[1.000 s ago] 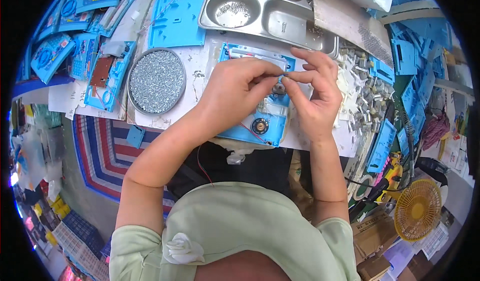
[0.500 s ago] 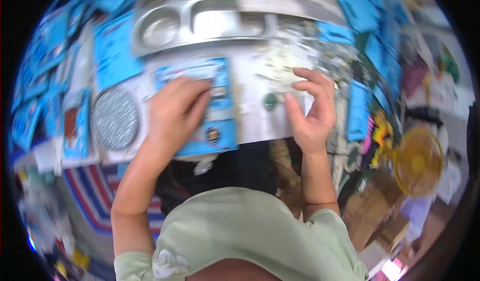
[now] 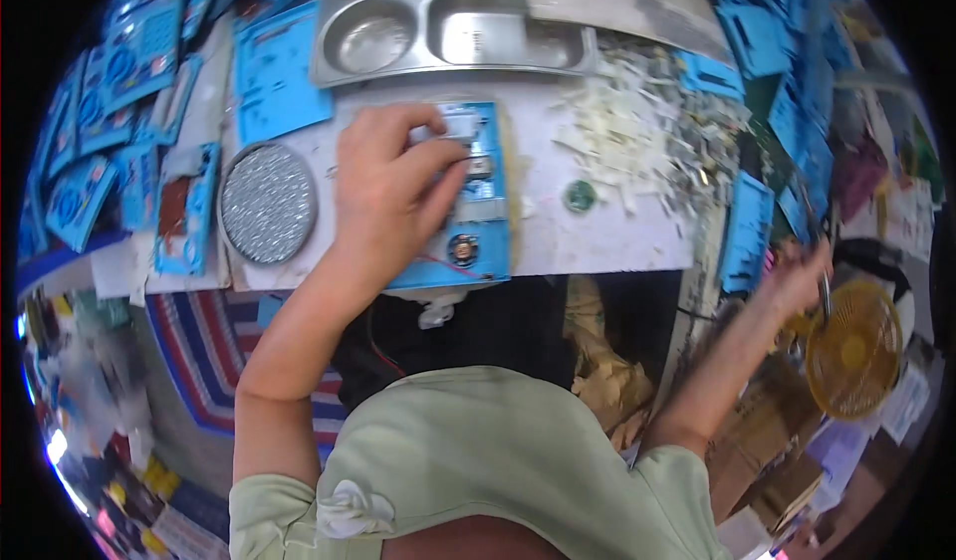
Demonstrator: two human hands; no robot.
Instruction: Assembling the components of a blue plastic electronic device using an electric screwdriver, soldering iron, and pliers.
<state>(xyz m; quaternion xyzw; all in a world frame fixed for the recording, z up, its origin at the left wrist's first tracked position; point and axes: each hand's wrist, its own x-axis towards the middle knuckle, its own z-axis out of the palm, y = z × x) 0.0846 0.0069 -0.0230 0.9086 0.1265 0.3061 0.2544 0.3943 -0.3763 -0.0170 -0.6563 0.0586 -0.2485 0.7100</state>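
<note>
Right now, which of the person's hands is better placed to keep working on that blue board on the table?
Probably the left hand: it rests on the blue board. The right hand is far off at the table's right edge beside the yellow fan.
</note>
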